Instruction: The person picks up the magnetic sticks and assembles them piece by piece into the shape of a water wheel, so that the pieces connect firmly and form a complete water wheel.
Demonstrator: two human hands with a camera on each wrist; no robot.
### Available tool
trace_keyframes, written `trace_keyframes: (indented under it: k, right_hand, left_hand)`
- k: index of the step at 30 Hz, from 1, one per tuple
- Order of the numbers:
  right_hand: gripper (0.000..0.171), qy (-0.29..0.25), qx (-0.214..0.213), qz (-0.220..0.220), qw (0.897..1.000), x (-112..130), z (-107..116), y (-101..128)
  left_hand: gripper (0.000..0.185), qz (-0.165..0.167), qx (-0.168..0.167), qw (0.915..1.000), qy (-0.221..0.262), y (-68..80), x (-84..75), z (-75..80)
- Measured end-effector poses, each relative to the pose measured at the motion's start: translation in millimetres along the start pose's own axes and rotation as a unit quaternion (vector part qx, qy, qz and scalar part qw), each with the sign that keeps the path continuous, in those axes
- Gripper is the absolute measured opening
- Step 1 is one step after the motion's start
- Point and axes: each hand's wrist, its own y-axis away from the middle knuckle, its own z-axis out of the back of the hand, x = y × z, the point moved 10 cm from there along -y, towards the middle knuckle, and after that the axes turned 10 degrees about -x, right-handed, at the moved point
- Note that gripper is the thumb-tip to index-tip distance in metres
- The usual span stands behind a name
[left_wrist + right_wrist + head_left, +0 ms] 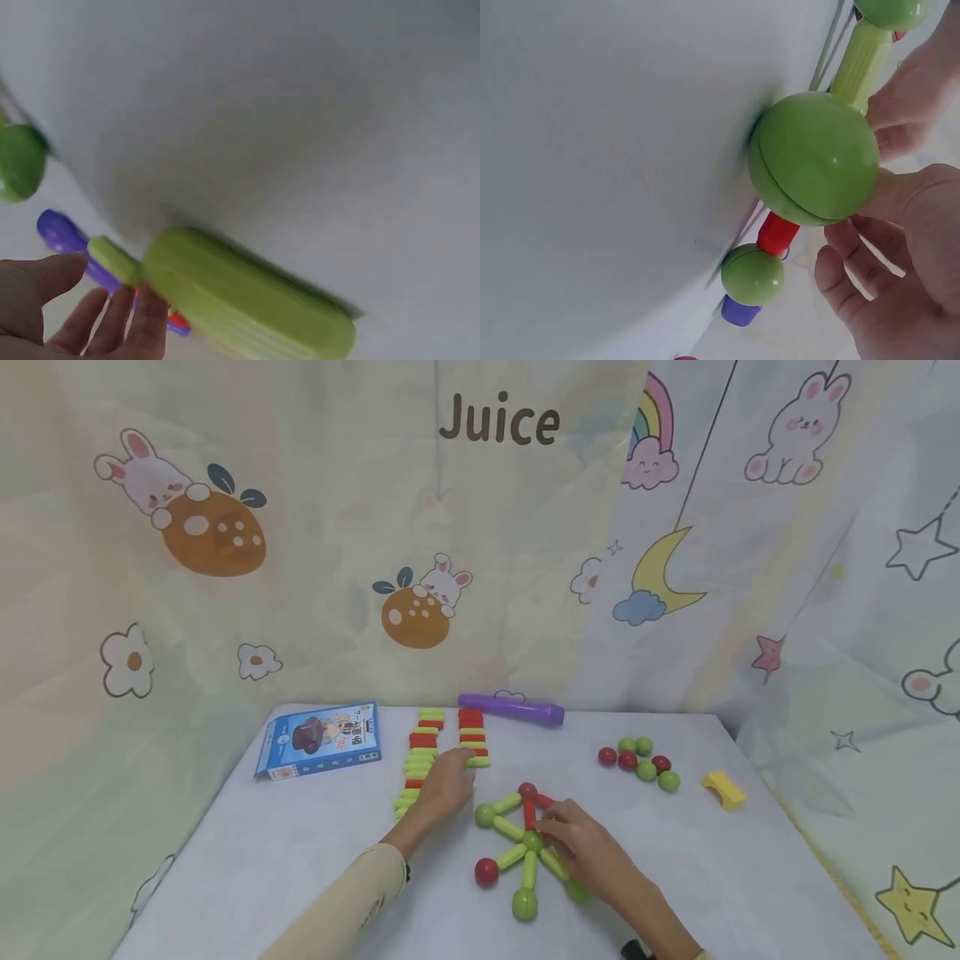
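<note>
From the head camera we see a white table (300, 852) draped in smooth cloth, and on it a star (525, 843) built of short plastic rods joined by glossy balls, green and red. Our right hand (592, 852) lies over the star's right side, fingertips at the red rod near the hub; whether they pinch it we cannot tell here. Our left hand (448, 785) reaches to two rows of rods (442, 747), green and red, lying side by side just behind the star; its fingers touch the near end of the right row. A flat blue box (318, 739) sits left of the rows, a purple tube (513, 710) behind them, a cluster of loose balls (641, 762) well to the right, and a yellow block (723, 789) further right still.

The left wrist view is blurred. A rounded green rod (247, 296) fills the foreground; the left hand's fingers (112, 322) are straight and relaxed beside a smaller green rod end, gripping nothing.

The right wrist view shows a shiny green ball (814, 157) with a seam round its middle, a ribbed green rod above it, a red rod and a smaller green ball below. The right hand's fingers (855, 277) curl loosely just beside the ball, gripping nothing.
</note>
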Motion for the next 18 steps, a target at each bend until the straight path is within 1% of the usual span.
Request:
trace_keyframes:
  k: [3,6,8,9,11,13,16,18]
  right_hand:
    - [0.031,0.001,0.027,0.010,1.000,1.6,-8.1,-2.2]
    - [0.027,0.011,0.038,0.018,0.999,2.3,-12.1,-3.5]
    - [0.024,0.018,0.036,0.022,0.999,2.5,-12.4,-4.0]
    - [0.024,0.021,0.034,0.025,0.999,3.3,-11.8,-4.3]
    - [0.024,0.029,0.031,0.032,0.999,4.1,-11.6,-4.4]
    - [0.024,0.038,0.027,0.039,0.998,5.0,-10.9,-4.5]
    - [0.023,0.051,0.024,0.041,0.998,4.1,-9.1,-3.5]
    - [0.023,0.055,0.020,0.037,0.998,2.7,-6.4,-2.2]
  left_hand:
    - [0.033,-0.029,-0.012,0.9962,-0.081,-4.1,2.0,-4.1]
    - [0.021,-0.063,-0.026,0.9858,-0.154,-4.2,0.1,-5.8]
    - [0.017,-0.073,-0.023,0.9786,-0.191,-1.2,-1.8,-6.1]
    - [0.019,-0.073,-0.019,0.9765,-0.202,1.3,-2.3,-5.8]
    - [0.022,-0.064,-0.009,0.9753,-0.211,8.2,-4.0,-2.6]
    - [0.024,-0.044,-0.001,0.9776,-0.206,17.6,-7.4,4.0]
    - [0.021,-0.015,0.004,0.9849,-0.172,35.4,-15.3,17.1]
    - [0.018,0.003,0.007,0.9902,-0.140,48.8,-21.8,24.0]
